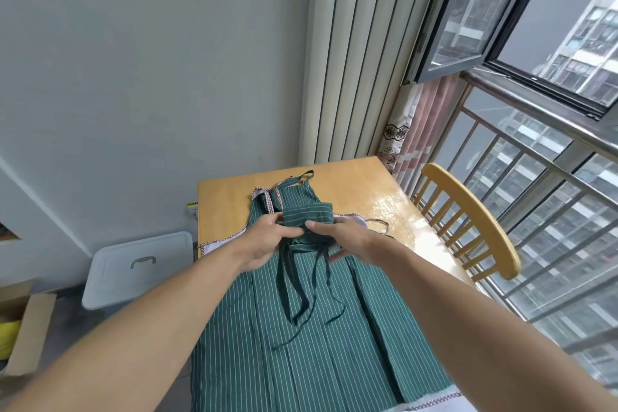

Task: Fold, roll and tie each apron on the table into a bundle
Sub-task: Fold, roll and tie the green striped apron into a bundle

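Both hands grip a rolled green striped bundle [307, 217] above the middle of the surface [361, 191]: left hand [267, 237] on its left end, right hand [344, 237] on its right. Two dark ties [301, 281] hang from it onto a flat green striped apron [301, 361] spread to the near edge.

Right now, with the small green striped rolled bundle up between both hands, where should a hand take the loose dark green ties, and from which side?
Grip the loose dark green ties high, just under the small green striped rolled bundle, coming from the near side. There they leave the roll close together; lower down they splay and curl over the flat green striped apron. The left hand and right hand already flank that spot.
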Available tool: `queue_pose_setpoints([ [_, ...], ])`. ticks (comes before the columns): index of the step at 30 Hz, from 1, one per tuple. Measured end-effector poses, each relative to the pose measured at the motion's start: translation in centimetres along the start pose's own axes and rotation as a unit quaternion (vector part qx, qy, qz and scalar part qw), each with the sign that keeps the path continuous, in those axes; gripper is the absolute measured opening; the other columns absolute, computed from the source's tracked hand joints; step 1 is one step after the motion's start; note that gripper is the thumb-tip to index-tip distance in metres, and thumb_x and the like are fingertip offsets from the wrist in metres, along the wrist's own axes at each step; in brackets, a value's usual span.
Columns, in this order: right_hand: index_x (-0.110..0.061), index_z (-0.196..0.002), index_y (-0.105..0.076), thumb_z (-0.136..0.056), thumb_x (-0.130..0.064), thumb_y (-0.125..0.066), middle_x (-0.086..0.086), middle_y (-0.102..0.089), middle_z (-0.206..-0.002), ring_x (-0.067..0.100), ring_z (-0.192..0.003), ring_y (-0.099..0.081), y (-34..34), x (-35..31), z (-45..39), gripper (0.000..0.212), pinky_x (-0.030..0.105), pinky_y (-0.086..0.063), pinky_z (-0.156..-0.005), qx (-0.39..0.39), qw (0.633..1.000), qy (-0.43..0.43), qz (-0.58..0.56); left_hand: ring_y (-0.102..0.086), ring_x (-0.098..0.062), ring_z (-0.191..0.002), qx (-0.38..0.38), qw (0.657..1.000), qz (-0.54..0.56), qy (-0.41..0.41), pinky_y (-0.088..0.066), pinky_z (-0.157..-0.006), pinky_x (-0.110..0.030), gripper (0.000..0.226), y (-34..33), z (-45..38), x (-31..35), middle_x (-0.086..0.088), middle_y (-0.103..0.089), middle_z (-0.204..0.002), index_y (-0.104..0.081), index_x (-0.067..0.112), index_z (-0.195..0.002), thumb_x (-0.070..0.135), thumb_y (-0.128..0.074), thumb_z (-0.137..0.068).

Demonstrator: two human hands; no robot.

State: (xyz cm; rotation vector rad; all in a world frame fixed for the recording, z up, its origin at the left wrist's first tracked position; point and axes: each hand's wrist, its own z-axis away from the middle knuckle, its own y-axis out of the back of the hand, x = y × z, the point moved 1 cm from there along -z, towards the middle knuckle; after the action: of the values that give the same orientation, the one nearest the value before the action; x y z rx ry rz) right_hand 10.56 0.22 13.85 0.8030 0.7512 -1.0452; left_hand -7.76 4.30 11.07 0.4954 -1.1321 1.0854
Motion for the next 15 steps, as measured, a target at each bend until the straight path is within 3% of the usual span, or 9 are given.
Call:
queue_pose_setpoints([
  [4, -0.012, -0.123, -0.057, -0.096, -0.026, -0.068, 0.014, -0.068, -0.122, 0.037, -0.106, -0.067, 0.8, 0.0, 0.0, 0.032, 0.044, -0.058, -0.09, -0.051, 0.999, -0.001, 0.013, -0.067, -0.029, -0.115, 0.021, 1.0, 0.003, -0.015, -0.049, -0.104, -0.047, 0.027, -0.9, -0.2, 0.1, -0.009, -0.074, -0.118, -0.063, 0.01, -0.125, 0.008, -0.053, -0.1],
  [7, -0.008, -0.118, -0.057, -0.101, -0.006, -0.057, 0.012, -0.066, -0.105, 0.023, -0.082, -0.061, 1.1, 0.5, -0.1, 0.018, 0.033, -0.053, -0.074, -0.029, 0.999, 0.015, 0.002, -0.067, -0.027, -0.112, 0.01, 1.0, 0.017, 0.007, -0.052, -0.095, -0.041, 0.027, -1.3, -0.1, -0.1, -0.012, -0.072, -0.121, -0.061, 0.011, -0.127, 0.017, -0.053, -0.102],
  [11, -0.003, -0.11, -0.06, -0.102, -0.002, -0.052, 0.011, -0.064, -0.09, 0.019, -0.07, -0.058, 1.4, 1.3, -0.5, 0.011, 0.033, -0.048, -0.072, 0.01, 0.998, 0.004, -0.069, -0.062, -0.021, -0.097, -0.035, 0.999, 0.011, 0.02, -0.053, -0.078, -0.032, 0.043, -1.9, -0.2, -0.3, -0.018, -0.066, -0.128, -0.058, 0.004, -0.133, 0.023, -0.063, -0.095],
  [15, 0.0, -0.111, -0.063, -0.1, -0.008, -0.059, 0.008, -0.061, -0.085, 0.017, -0.07, -0.056, 1.1, 2.0, -0.4, 0.013, 0.033, -0.046, -0.071, 0.006, 1.0, 0.015, -0.013, -0.064, -0.024, -0.109, -0.019, 0.999, -0.021, 0.017, -0.053, -0.087, -0.037, 0.033, -1.7, -0.5, -0.3, -0.01, -0.07, -0.123, -0.062, 0.01, -0.128, 0.013, -0.064, -0.095],
])
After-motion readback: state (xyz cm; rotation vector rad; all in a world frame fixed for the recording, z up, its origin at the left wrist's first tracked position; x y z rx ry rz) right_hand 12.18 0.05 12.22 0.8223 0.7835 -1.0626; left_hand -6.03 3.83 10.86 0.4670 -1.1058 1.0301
